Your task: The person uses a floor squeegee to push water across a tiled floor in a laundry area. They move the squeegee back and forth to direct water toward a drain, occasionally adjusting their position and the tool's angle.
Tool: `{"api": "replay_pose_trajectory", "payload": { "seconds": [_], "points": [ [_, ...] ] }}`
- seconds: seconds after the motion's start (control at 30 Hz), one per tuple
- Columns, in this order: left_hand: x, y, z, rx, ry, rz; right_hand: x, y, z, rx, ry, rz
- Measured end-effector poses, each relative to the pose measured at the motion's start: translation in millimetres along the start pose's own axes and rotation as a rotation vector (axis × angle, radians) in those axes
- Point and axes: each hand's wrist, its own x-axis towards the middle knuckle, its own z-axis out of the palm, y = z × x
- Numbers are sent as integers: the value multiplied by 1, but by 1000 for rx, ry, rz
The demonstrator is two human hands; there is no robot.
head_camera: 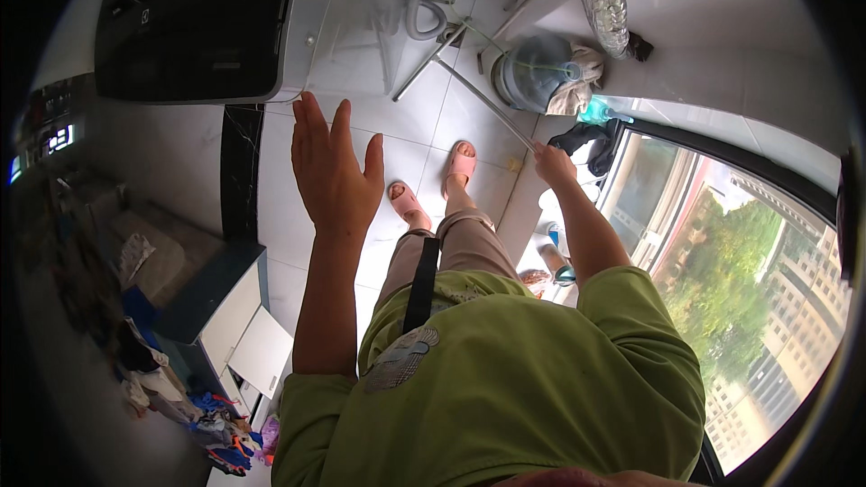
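My right hand (556, 166) is closed around the end of a thin metal handle that belongs to a T-shaped floor squeegee or mop (484, 98). Its crosswise head (431, 61) lies on the white tiled floor (399, 118), ahead of my feet in pink slippers (463, 161). My left hand (333, 172) is raised with the fingers spread and nothing in it. Those fingertips appear beside the lower corner of a large black-fronted appliance (196, 34); whether they touch it, I cannot tell. A grey drain hose (429, 24) curves down to a floor drain (452, 35) near the squeegee head.
A large clear water jug (531, 74) with a beige cloth (575, 84) stands right of the handle. Above it hangs a foil duct (599, 0). A ledge with dark cloth (588, 142) and bottles runs under the window (731, 270). At left are a cabinet (233, 331) and piled clothes (220, 426).
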Motion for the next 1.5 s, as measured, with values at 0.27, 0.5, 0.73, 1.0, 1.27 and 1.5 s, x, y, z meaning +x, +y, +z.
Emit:
{"api": "replay_pose_trajectory", "payload": {
  "seconds": [0.27, 0.5, 0.73, 1.0, 1.27, 1.5],
  "points": [
    [-15, 9, 9, -106, -53, -58, 26, 27, -31, -5, 40, -55],
    [-16, 27, 22, -208, -73, -70, 62, 39, -88, -222, 124, -62],
    [-5, 40, 27, -198, -71, -51, 48, 0, -142, -318, 149, -123],
    [-6, 39, 32, -214, -99, -109, 48, -50, -204, -439, 159, -107],
    [-11, 46, 35, -272, -100, -177, 32, -158, -207, -710, 224, -329],
    [2, 23, 36, -329, -155, -155, 42, -178, -212, -756, 253, -325]
  ]
}}
